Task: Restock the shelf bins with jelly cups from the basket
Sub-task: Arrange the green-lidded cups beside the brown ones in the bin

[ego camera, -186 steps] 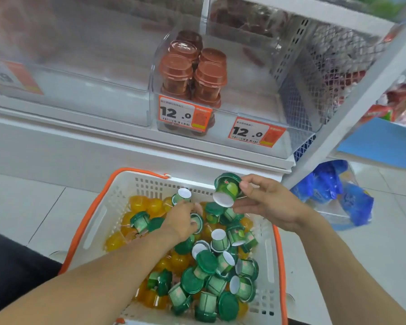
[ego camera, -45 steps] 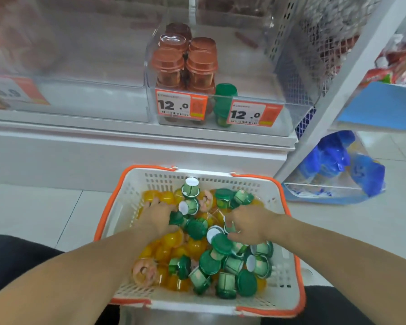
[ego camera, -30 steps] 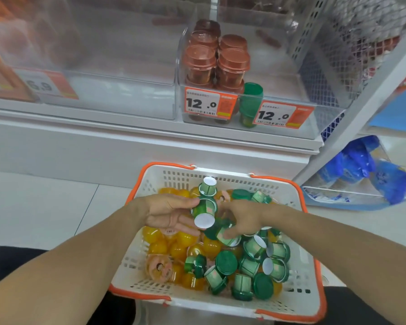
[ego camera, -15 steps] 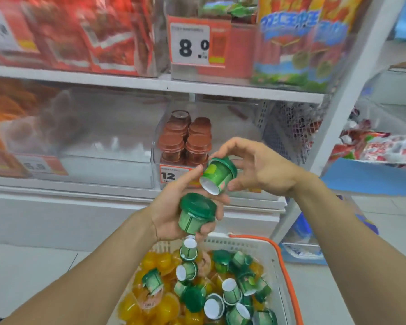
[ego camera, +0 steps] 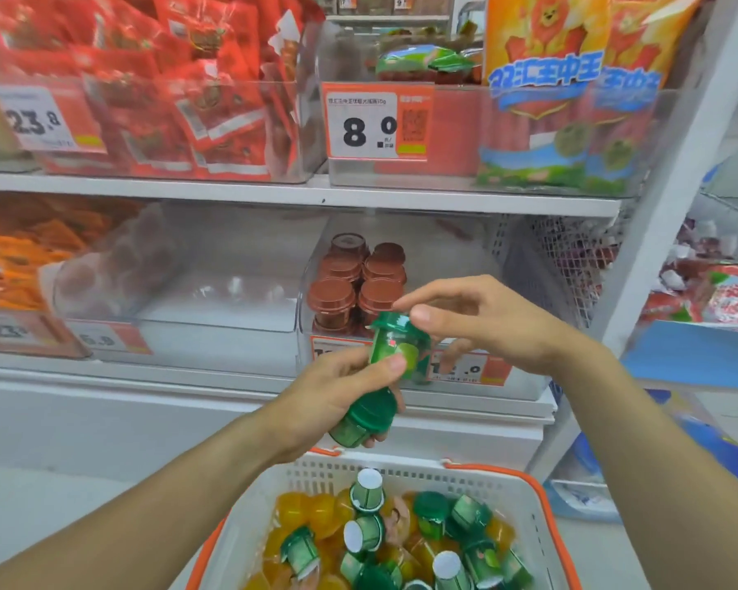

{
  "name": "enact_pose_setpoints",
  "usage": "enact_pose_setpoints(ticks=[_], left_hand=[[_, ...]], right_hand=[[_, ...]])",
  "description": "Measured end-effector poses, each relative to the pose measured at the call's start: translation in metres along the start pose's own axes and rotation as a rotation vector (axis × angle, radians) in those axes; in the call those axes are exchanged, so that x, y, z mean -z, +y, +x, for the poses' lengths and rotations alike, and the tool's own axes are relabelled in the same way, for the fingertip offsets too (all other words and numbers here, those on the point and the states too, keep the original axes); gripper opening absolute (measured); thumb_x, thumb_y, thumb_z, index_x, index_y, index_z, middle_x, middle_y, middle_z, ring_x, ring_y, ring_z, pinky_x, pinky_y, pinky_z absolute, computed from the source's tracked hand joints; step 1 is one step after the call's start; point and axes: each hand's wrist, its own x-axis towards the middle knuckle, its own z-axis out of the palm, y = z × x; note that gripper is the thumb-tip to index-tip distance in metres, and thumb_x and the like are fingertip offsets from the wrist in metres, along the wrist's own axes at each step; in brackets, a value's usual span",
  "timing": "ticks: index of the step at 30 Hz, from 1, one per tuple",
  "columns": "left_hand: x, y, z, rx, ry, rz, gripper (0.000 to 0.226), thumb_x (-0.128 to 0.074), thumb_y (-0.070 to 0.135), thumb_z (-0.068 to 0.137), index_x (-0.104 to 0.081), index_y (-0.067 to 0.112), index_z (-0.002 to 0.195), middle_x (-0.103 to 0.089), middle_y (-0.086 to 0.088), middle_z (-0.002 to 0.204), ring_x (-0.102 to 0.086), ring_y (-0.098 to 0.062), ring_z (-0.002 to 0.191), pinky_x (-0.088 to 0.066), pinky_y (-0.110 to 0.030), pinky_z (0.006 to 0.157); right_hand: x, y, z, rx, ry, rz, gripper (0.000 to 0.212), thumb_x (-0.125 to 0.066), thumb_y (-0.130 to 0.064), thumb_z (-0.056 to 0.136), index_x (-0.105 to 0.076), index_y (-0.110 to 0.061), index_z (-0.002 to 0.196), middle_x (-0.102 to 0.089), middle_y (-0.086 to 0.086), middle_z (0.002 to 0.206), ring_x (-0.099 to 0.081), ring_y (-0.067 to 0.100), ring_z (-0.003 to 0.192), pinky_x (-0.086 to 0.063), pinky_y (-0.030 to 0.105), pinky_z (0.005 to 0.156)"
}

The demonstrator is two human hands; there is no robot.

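Two held green cups, one basket

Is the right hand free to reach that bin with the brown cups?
Probably yes: the right hand hovers just before the bin, whose top looks open. The left hand grips both green cups.
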Motion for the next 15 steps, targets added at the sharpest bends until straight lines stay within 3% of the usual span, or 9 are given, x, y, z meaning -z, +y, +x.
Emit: enact_pose_setpoints(ticks=[3, 6, 10, 15], left_hand=[[-0.001, -0.002, 0.002, 0.019, -0.035, 0.019, 0.037, -0.067, 0.045, 0.085, -0.064, 0.011, 0.098, -0.068, -0.017, 0.090, -0.062, -0.031, 0.068, -0.052, -0.035, 0.061], [0.000, -0.001, 0.002, 0.032, -0.021, -0.004, 0.043, -0.063, 0.050, 0.087, -0.065, 0.008, 0.100, -0.068, -0.019, 0.087, -0.063, -0.030, 0.064, -0.052, -0.032, 0.056], [0.003, -0.001, 0.003, 0.056, 0.067, -0.037, 0.033, -0.056, 0.039, 0.096, -0.069, 0.009, 0.101, -0.068, -0.029, 0.095, -0.062, -0.032, 0.063, -0.051, -0.034, 0.056], [0.010, -0.002, -0.002, 0.086, 0.071, -0.003, 0.022, -0.055, 0.022, 0.098, -0.071, 0.009, 0.092, -0.067, -0.029, 0.095, -0.062, -0.032, 0.062, -0.051, -0.035, 0.056]], right_hand=[[-0.005, 0.006, 0.008, 0.021, 0.052, 0.015, 0.032, -0.076, -0.030, 0.081, -0.075, -0.004, 0.101, -0.072, 0.022, 0.093, -0.067, 0.033, 0.076, -0.056, 0.034, 0.051], [0.000, 0.012, 0.014, 0.008, 0.134, 0.017, 0.030, -0.079, -0.030, 0.078, -0.076, -0.001, 0.086, -0.070, 0.026, 0.082, -0.064, 0.032, 0.067, -0.054, 0.031, 0.048], [0.034, 0.014, 0.017, -0.022, 0.393, 0.014, 0.046, -0.080, -0.037, 0.072, -0.074, 0.004, 0.091, -0.070, 0.026, 0.078, -0.068, 0.033, 0.062, -0.059, 0.037, 0.055], [0.066, 0.041, 0.036, -0.144, 0.665, -0.105, 0.034, -0.079, -0.036, 0.082, -0.075, -0.003, 0.090, -0.074, 0.021, 0.079, -0.074, 0.033, 0.069, -0.063, 0.041, 0.068]])
